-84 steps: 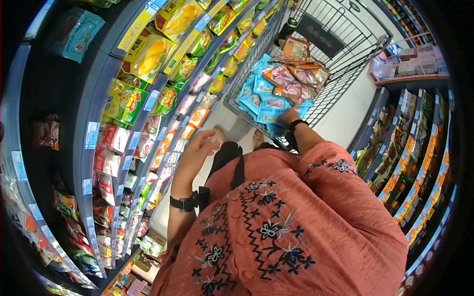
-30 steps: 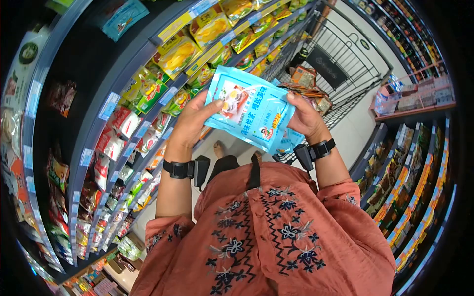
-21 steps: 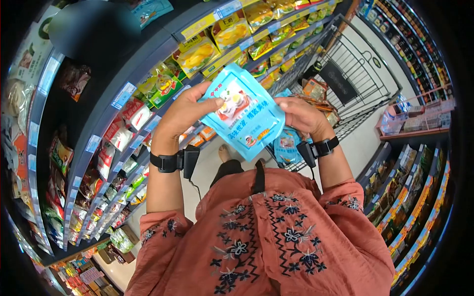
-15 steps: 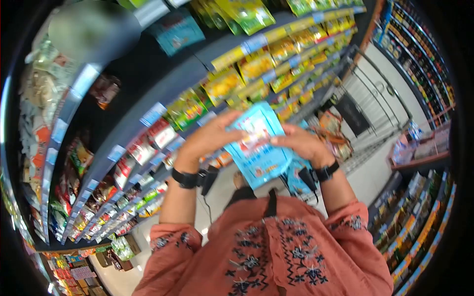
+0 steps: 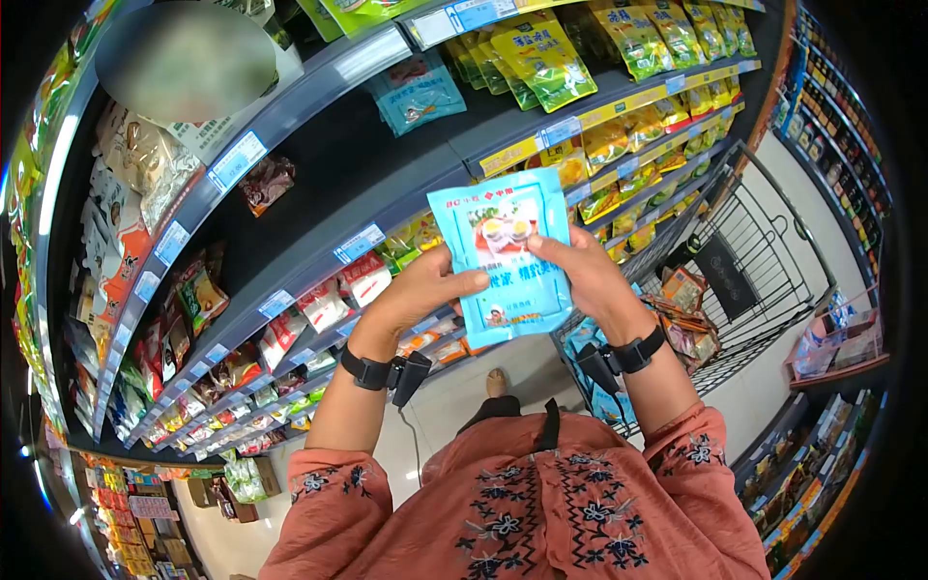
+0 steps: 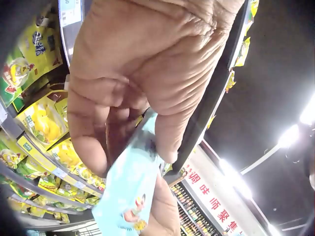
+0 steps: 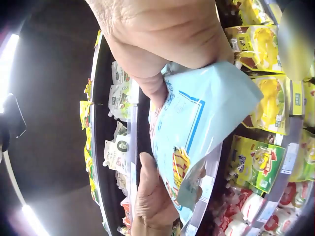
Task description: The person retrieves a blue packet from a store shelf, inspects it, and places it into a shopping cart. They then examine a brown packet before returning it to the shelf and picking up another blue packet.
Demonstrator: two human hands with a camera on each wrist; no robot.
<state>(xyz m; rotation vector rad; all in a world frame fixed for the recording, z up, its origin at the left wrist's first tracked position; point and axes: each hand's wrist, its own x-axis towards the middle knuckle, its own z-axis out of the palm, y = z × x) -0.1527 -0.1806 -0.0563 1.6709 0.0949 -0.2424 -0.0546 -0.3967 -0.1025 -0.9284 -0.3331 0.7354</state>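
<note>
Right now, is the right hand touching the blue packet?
Touching. The head view shows the right hand with its thumb lying over the front of the blue packet, no gap between them.

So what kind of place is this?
It looks like a supermarket aisle. You can tell from the long shelves packed with colourful packets, the little price tags along their edges, and the wire shopping cart beside the person.
</note>
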